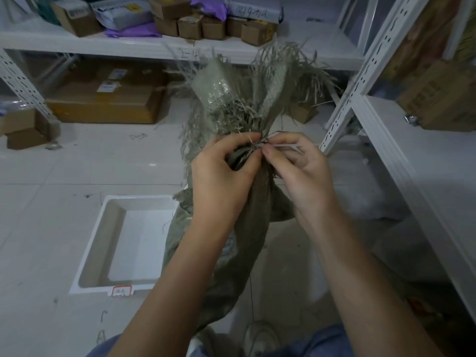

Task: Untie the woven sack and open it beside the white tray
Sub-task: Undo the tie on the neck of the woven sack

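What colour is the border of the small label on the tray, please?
Red, on the label at the white tray's near rim, head view.

The sack (247, 215) is coarse woven cloth-like plastic (frayed at its mouth), matt grey-green; the tray (90, 253) is smooth white plastic, faintly glossy.

Two hands pinch the tie on the woven sack (251, 191). The left hand (221, 173) and right hand (300, 171) meet at its neck. The white tray (95, 243) sits on the floor just beside it.

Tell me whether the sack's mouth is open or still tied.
Still tied: the woven sack is cinched at the neck, both hands picking at the tie.
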Available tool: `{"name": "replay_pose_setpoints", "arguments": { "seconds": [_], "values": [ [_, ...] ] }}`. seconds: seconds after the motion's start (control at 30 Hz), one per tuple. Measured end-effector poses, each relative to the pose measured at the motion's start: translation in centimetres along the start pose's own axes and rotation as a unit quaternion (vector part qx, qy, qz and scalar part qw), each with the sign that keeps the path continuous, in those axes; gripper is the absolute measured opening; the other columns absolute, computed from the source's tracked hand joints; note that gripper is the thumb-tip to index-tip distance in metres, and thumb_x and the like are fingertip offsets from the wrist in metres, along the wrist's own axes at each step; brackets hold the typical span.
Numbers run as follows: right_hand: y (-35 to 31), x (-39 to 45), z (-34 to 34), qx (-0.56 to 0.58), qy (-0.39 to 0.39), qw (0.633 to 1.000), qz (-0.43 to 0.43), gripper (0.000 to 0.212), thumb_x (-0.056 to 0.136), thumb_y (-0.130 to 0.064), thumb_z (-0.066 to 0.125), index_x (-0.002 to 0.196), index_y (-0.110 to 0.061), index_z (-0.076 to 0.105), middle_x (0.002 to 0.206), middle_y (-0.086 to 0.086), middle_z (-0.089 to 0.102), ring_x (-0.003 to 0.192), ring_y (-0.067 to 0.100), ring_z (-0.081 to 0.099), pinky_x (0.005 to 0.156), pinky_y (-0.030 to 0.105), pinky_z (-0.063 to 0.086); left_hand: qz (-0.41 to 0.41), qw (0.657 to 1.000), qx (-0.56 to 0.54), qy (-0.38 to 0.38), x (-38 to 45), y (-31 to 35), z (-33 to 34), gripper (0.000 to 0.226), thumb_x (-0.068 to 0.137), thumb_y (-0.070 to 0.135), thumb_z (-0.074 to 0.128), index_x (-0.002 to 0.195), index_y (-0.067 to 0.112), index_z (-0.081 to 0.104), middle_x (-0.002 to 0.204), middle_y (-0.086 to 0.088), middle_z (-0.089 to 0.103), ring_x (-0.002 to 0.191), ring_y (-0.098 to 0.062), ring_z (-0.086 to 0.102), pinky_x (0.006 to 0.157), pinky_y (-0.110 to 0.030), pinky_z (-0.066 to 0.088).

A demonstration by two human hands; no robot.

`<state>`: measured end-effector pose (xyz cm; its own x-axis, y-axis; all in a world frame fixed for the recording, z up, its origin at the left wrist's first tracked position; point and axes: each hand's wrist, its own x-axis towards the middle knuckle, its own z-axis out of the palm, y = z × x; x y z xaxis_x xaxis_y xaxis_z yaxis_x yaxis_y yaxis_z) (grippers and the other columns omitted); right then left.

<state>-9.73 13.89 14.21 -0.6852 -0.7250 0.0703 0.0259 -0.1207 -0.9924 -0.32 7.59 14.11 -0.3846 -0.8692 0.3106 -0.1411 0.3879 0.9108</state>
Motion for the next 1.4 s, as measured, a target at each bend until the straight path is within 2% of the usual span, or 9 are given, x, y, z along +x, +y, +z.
{"name": "replay_pose_setpoints", "arguments": {
  "seconds": [0.13, 0.27, 0.4, 0.57, 0.7, 0.9, 1.03, 1.27, 1.4],
  "values": [
    [-0.4, 0.0, -0.3, -0.037, -0.02, 0.999, -0.016, 0.018, 0.084, -0.006, 0.068, 0.085, -0.023, 0.063, 0.078, 0.001, 0.072, 0.077, 0.008, 0.07, 0.072, 0.021, 0.055, -0.003, 0.999, 0.03, 0.019, 0.2, 0.1, 0.1, 0.019, 0.079, 0.024, 0.072, 0.097, 0.023, 0.075, 0.096, 0.005, 0.073, 0.09, -0.003, 0.067, 0.087, -0.021, 0.054],
    [-1.3, 0.2, -1.4, -0.123, 0.02, 0.987, -0.099, 0.025, 0.082, -0.007, 0.072, 0.102, -0.017, 0.061, 0.09, -0.002, 0.068, 0.079, -0.005, 0.067, 0.071, 0.01, 0.052, -0.006, 0.999, 0.045, 0.011, 0.3, 0.3, -0.1, 0.015, 0.079, 0.021, 0.072, 0.093, 0.022, 0.076, 0.09, 0.006, 0.073, 0.087, -0.006, 0.068, 0.084, -0.03, 0.056],
    [-1.0, 0.5, -2.8, -0.359, 0.026, 0.888, -0.287, 0.017, 0.081, -0.021, 0.073, 0.096, -0.013, 0.073, 0.096, 0.003, 0.062, 0.095, 0.013, 0.058, 0.086, 0.02, 0.045, -0.006, 0.998, 0.057, 0.006, 0.5, 0.2, -0.3, 0.013, 0.08, 0.02, 0.071, 0.091, 0.02, 0.077, 0.087, 0.005, 0.073, 0.084, -0.009, 0.069, 0.082, -0.033, 0.057],
    [0.0, 1.0, -2.7, -0.455, 0.014, 0.825, -0.336, 0.02, 0.08, -0.031, 0.068, 0.088, -0.016, 0.078, 0.082, 0.002, 0.068, 0.085, 0.027, 0.058, 0.074, 0.046, 0.047, 0.02, 0.996, 0.088, -0.028, 0.4, -0.1, 0.0, 0.013, 0.078, 0.02, 0.071, 0.089, 0.018, 0.078, 0.085, 0.001, 0.076, 0.081, -0.012, 0.07, 0.078, -0.035, 0.057],
    [0.1, 1.1, -2.7, -0.502, 0.012, 0.791, -0.351, 0.017, 0.08, -0.032, 0.067, 0.083, -0.019, 0.078, 0.079, -0.001, 0.068, 0.085, 0.022, 0.055, 0.075, 0.035, 0.04, 0.023, 0.993, 0.107, -0.04, 0.5, -0.6, 0.1, 0.011, 0.077, 0.021, 0.072, 0.085, 0.018, 0.077, 0.082, 0.003, 0.076, 0.079, -0.011, 0.07, 0.076, -0.032, 0.057],
    [0.2, 0.8, -2.2, -0.483, -0.031, 0.827, -0.286, 0.017, 0.076, -0.027, 0.069, 0.087, -0.017, 0.077, 0.08, -0.001, 0.07, 0.083, 0.027, 0.06, 0.073, 0.045, 0.049, 0.017, 0.992, 0.118, -0.044, 0.6, -1.1, 0.4, 0.009, 0.076, 0.02, 0.073, 0.083, 0.016, 0.077, 0.081, 0.001, 0.076, 0.078, -0.014, 0.07, 0.074, -0.033, 0.057],
    [0.1, 1.0, -2.7, -0.466, -0.023, 0.835, -0.292, 0.009, 0.075, -0.02, 0.071, 0.079, -0.015, 0.076, 0.075, -0.002, 0.07, 0.082, 0.026, 0.059, 0.071, 0.046, 0.049, 0.025, 0.991, 0.117, -0.065, 0.6, -0.7, 0.4, 0.009, 0.076, 0.021, 0.075, 0.083, 0.017, 0.077, 0.081, 0.004, 0.075, 0.078, -0.011, 0.069, 0.074, -0.028, 0.056],
    [0.1, 0.8, -2.9, -0.482, -0.01, 0.804, -0.348, 0.005, 0.077, -0.019, 0.07, 0.075, -0.015, 0.072, 0.072, -0.004, 0.067, 0.08, 0.013, 0.05, 0.074, 0.031, 0.037, 0.01, 0.995, 0.065, -0.07, 0.7, 0.0, 0.2, 0.004, 0.075, 0.015, 0.076, 0.078, 0.014, 0.077, 0.071, 0.007, 0.069, 0.074, -0.01, 0.069, 0.072, -0.028, 0.057],
    [0.0, 0.9, -3.1, -0.484, -0.012, 0.798, -0.359, 0.007, 0.079, -0.022, 0.067, 0.077, -0.016, 0.071, 0.074, -0.005, 0.067, 0.081, 0.014, 0.051, 0.074, 0.029, 0.034, 0.001, 0.997, 0.028, -0.072, 0.8, 0.1, 0.0, 0.007, 0.074, 0.012, 0.077, 0.073, 0.018, 0.074, 0.067, 0.018, 0.065, 0.068, 0.0, 0.066, 0.067, -0.013, 0.054]
  ]
}}
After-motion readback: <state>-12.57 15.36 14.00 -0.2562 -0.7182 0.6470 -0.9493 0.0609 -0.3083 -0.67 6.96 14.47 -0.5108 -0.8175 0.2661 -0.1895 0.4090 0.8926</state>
